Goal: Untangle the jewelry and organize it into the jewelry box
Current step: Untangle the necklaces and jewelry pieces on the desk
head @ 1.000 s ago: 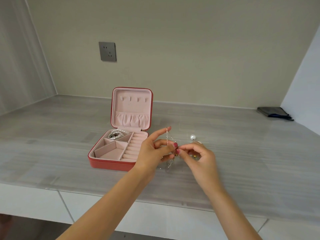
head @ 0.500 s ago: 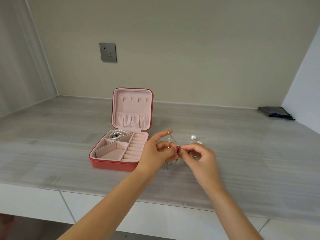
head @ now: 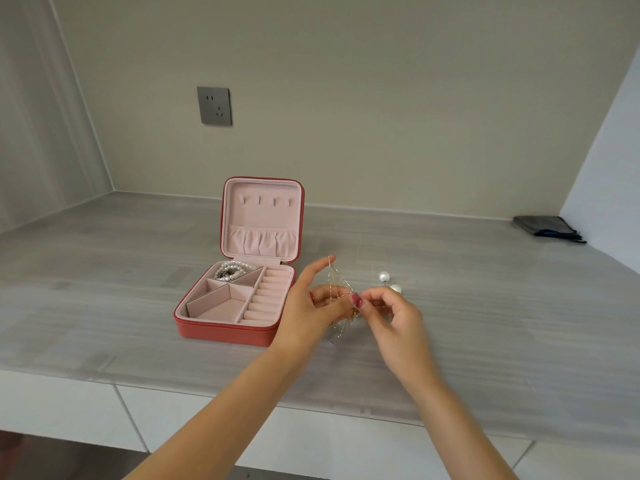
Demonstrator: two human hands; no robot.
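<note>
A thin tangled chain [head: 336, 285] hangs between both hands, just right of the open red jewelry box [head: 221, 331]. My left hand [head: 311, 303] holds it, a loop draped over the raised forefinger and the other fingers curled round the strands. My right hand [head: 394, 317] pinches the chain at its knot with thumb and forefinger. A pearl bracelet [head: 231, 271] lies in the box's back left compartment. Two pearl pieces [head: 385, 278] sit on the counter behind my right hand.
The box lid [head: 262, 220] stands upright with pink lining and small hooks. A dark pouch [head: 547, 228] lies at the far right by the wall. A wall socket [head: 214, 105] is above the grey counter [head: 104, 271], whose front edge runs below my forearms.
My left forefinger has lifted a little, stretching the chain loop upward. My right hand keeps its pinch in nearly the same place.
</note>
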